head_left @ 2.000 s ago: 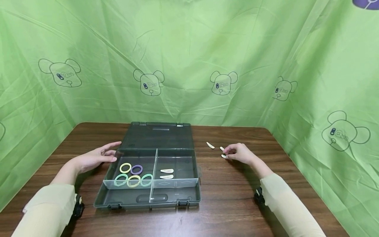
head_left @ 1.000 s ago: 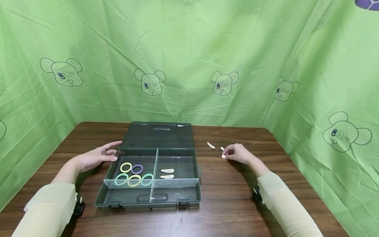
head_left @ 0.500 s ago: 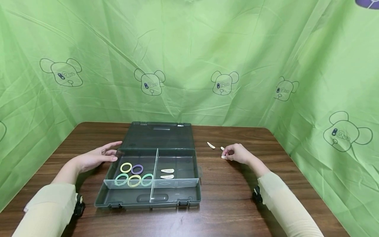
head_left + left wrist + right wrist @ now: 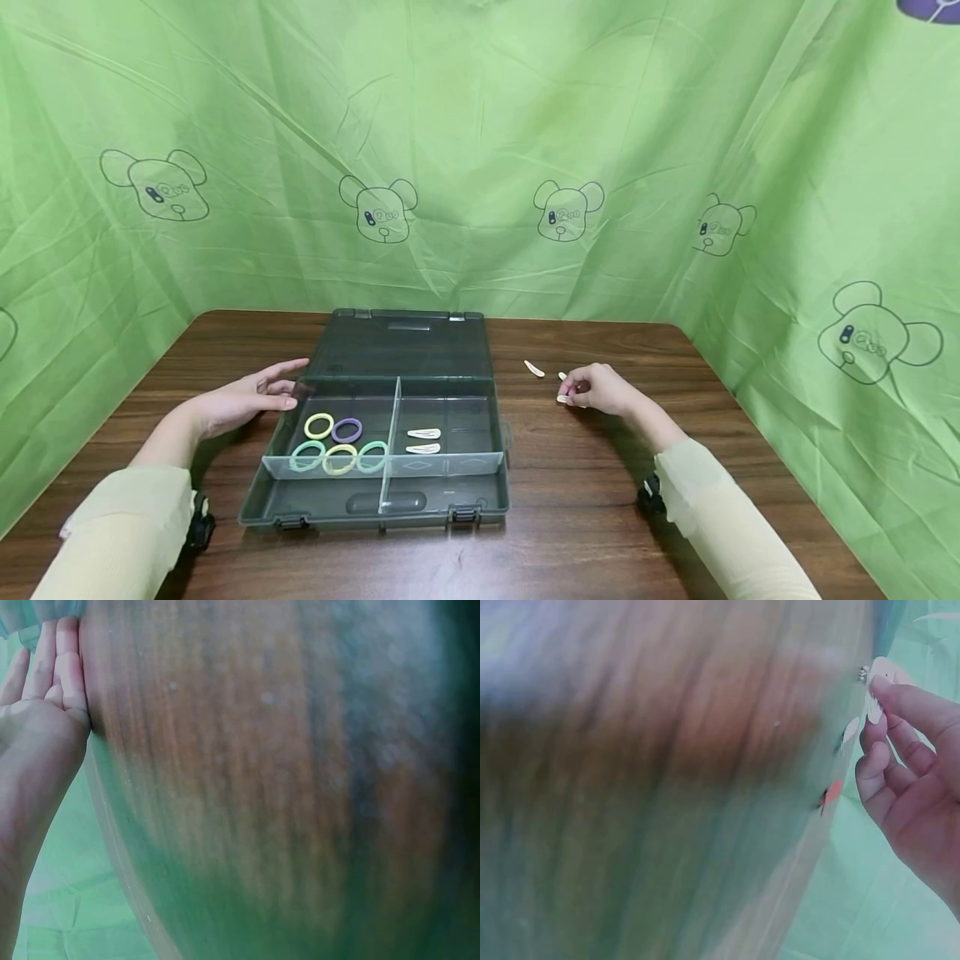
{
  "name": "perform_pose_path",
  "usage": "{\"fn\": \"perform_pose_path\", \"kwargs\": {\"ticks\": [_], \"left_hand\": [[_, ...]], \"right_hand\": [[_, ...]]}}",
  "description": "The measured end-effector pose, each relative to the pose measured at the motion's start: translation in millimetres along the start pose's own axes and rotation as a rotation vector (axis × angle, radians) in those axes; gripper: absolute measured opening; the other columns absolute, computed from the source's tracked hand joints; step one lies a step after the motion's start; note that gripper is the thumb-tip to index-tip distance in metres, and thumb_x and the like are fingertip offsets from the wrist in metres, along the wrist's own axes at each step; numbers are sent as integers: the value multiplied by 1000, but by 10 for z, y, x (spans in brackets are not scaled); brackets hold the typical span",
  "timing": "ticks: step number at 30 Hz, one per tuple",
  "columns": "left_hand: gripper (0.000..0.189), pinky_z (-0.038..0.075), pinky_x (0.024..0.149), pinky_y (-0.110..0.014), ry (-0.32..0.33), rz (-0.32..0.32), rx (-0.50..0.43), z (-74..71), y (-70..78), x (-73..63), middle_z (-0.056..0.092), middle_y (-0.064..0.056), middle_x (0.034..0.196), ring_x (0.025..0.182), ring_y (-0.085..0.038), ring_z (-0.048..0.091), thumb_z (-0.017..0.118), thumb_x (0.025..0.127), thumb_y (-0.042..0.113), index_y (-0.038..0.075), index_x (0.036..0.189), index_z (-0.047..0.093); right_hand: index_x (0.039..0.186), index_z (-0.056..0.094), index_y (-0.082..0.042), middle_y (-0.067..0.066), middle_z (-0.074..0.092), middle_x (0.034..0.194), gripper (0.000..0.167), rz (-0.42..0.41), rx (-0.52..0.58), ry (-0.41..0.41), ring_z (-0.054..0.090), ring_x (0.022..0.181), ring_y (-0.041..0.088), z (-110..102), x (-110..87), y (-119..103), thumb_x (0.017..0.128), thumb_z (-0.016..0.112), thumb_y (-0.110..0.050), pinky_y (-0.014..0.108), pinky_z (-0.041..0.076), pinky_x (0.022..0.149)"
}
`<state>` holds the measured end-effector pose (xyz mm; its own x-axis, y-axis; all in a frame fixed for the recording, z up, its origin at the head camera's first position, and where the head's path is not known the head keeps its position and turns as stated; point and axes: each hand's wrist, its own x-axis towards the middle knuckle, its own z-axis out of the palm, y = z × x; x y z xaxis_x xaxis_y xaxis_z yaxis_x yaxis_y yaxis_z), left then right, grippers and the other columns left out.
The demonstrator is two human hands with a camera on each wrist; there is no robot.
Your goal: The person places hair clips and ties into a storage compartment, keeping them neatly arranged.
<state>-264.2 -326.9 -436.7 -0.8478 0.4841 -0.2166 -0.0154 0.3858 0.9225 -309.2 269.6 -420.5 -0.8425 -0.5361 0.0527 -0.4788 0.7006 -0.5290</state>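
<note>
Hair clip (image 4: pixel 562 399), white and elongated, pinched in the right hand (image 4: pixel 602 389), might slip, being thin; the left hand (image 4: pixel 234 404) rests unclenched.

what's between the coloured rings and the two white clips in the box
An upright divider, seen in the head view: the coloured rings lie left of it, the two white clips right.

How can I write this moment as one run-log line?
left hand: beside open box | right hand: pinches white clip | box: five rings, two clips inside
</note>
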Motion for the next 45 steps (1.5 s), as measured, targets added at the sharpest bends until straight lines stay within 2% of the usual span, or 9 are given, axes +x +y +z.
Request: {"fn": "perform_pose_path", "kwargs": {"ticks": [7, 10, 14, 18, 29, 35, 38, 45], "left_hand": [[75, 22, 104, -55, -1, -5, 9, 4, -6, -1, 31, -29, 144, 125, -22, 40, 56, 94, 15, 13, 152, 8], [75, 26, 104, -50, -2, -5, 7, 3, -3, -1, 33, -29, 144, 124, -20, 42, 56, 94, 15, 13, 152, 8], [74, 27, 103, -47, -3, -2, 12, -8, -5, 1, 36, -27, 142, 120, -15, 46, 55, 94, 15, 13, 152, 8], [74, 25, 103, -50, -3, -1, 22, -17, -18, 2, 35, -27, 142, 120, -14, 45, 55, 95, 15, 14, 152, 8], [74, 23, 104, -50, 1, -30, 23, -31, -40, 14, 33, -25, 144, 122, -13, 43, 55, 95, 16, 17, 152, 8], [74, 26, 103, -48, -2, -8, 19, -26, -14, 2, 32, -27, 144, 122, -15, 43, 55, 94, 16, 15, 152, 8], [75, 25, 104, -51, -5, 2, 9, -16, 1, -7, 33, -28, 143, 122, -16, 44, 56, 94, 15, 13, 152, 8], [75, 26, 103, -48, -4, -1, 0, -12, 6, -6, 34, -27, 143, 121, -14, 45, 56, 94, 15, 14, 152, 9]], "right_hand": [[84, 71, -13, -2, 69, 75, 9, -20, 49, 2, 59, 66, 12, -40, -2, -104, 80, 71, -5, 20, 45, 58], [85, 70, -13, -2, 69, 75, 8, -25, 56, -1, 60, 68, 14, -78, 1, -174, 81, 71, -6, 20, 45, 60], [84, 71, -15, -5, 68, 74, 7, -23, 42, 7, 58, 67, 10, -124, 17, -260, 81, 72, -9, 21, 45, 60], [85, 71, -17, -6, 68, 74, 7, -21, 44, 20, 56, 64, 7, -149, 30, -343, 81, 73, -12, 22, 45, 58], [87, 71, -12, -5, 69, 75, 8, -40, 53, 65, 60, 68, 10, -262, 82, -652, 81, 72, -8, 25, 47, 63], [88, 71, -14, -4, 69, 77, 8, -67, 81, 87, 63, 70, 10, -296, 107, -830, 81, 72, -9, 26, 49, 65], [88, 71, -15, -2, 70, 79, 7, -73, 93, 96, 64, 71, 11, -291, 129, -894, 82, 72, -11, 25, 49, 65], [89, 71, -17, 3, 70, 76, 7, -141, 102, 189, 62, 65, 14, -250, 188, -1025, 83, 72, -13, 26, 49, 61]]}}
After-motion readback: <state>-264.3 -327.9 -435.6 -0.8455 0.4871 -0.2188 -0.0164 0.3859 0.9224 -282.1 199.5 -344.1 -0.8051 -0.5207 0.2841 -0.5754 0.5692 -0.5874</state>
